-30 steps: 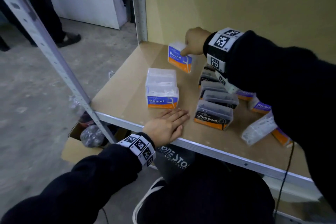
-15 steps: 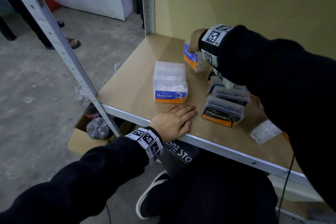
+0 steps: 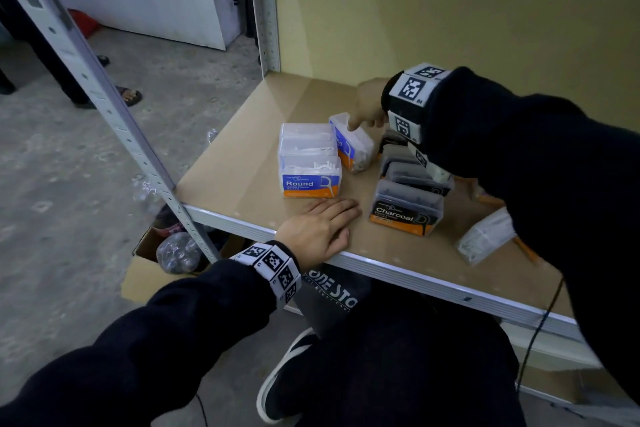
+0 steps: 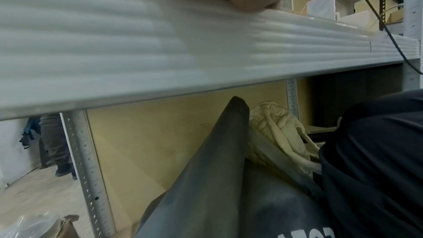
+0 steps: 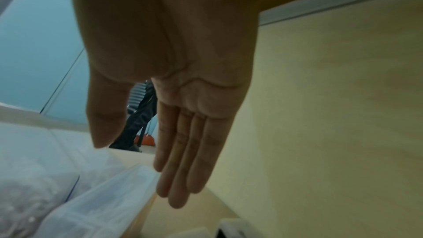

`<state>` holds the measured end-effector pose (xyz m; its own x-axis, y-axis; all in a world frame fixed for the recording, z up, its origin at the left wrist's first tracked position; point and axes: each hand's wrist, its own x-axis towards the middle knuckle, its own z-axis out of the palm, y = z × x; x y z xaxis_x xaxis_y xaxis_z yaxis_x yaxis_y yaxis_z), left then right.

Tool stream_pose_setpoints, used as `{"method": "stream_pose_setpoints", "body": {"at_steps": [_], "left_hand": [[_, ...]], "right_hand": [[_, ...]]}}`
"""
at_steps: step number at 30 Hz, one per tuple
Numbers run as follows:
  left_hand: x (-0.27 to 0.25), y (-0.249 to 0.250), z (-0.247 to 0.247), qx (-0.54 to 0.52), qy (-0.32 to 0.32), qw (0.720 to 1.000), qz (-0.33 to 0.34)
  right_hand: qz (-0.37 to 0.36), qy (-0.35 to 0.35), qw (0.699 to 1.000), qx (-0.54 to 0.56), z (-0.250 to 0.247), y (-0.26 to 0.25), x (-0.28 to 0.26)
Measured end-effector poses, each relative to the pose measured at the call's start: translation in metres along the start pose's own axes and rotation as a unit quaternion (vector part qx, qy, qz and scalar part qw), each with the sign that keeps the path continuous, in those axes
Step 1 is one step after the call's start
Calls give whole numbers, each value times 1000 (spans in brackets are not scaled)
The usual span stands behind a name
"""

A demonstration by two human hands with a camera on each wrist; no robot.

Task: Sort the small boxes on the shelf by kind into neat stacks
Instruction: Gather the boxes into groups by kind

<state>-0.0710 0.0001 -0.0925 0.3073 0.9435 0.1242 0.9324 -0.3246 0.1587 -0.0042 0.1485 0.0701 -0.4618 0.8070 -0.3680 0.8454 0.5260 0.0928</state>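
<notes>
Shelf upright point(image 3: 104, 80) of grey perforated metal at far left, cardboard carton point(image 3: 145, 274) on the floor under it. Left hand point(image 3: 320, 230) lies flat, palm down, fingers straight, on the front edge of the shelf point(image 3: 242, 163), holding nothing; the left wrist view shows only the ribbed front rail point(image 4: 206, 52) and a bit of the hand above it. Just behind that hand stands the stack of clear "Round" boxes point(image 3: 309, 163), blue-and-orange label facing front. Beside the stack on its right, one more Round box point(image 3: 351, 146) sits tilted, touching or nearly touching the stack. Right hand point(image 3: 369, 104) is above this box, fingers straight and together, thumb apart, gripping nothing; one fingertip is at the box's top, contact unclear. Further right, a row of dark "Charcoal" boxes point(image 3: 405, 208), front one upright with label forward. Clear packet point(image 3: 485, 236) lies near the right, partly hidden by the sleeve.
</notes>
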Motion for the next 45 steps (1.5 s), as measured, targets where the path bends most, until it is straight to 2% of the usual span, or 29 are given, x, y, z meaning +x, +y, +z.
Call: {"method": "stream_pose_setpoints", "body": {"at_steps": [2,4,6,8,12,19,25,35,40,43,45], "left_hand": [[0,3,-4,-13,12,1000,-6],[2,10,-10,-53,-4,998,-26],[6,15,-19,-53,-89,992,-65],[13,22,-29,-31,-139,986,-82],[27,56,-62,20,-202,978,-48],[52,125,-89,-3,-221,975,35],[77,174,-94,-9,-183,978,99],[128,228,-95,-2,-180,973,148],[156,258,-87,17,-189,967,171],[172,272,-79,10,-202,966,163],[181,280,-73,17,-206,966,154]], "right_hand": [[-29,-2,999,26,0,14,-9],[-43,9,998,49,2,36,-20],[-48,28,994,93,4,59,-45],[-51,43,989,129,8,81,-71],[-25,38,985,168,23,127,-124],[65,72,971,221,67,200,-196],[137,92,958,235,100,239,-238],[187,86,950,237,121,279,-251],[176,30,978,103,138,298,-223],[146,-18,988,38,151,307,-209],[119,-20,993,21,157,311,-204]]}}
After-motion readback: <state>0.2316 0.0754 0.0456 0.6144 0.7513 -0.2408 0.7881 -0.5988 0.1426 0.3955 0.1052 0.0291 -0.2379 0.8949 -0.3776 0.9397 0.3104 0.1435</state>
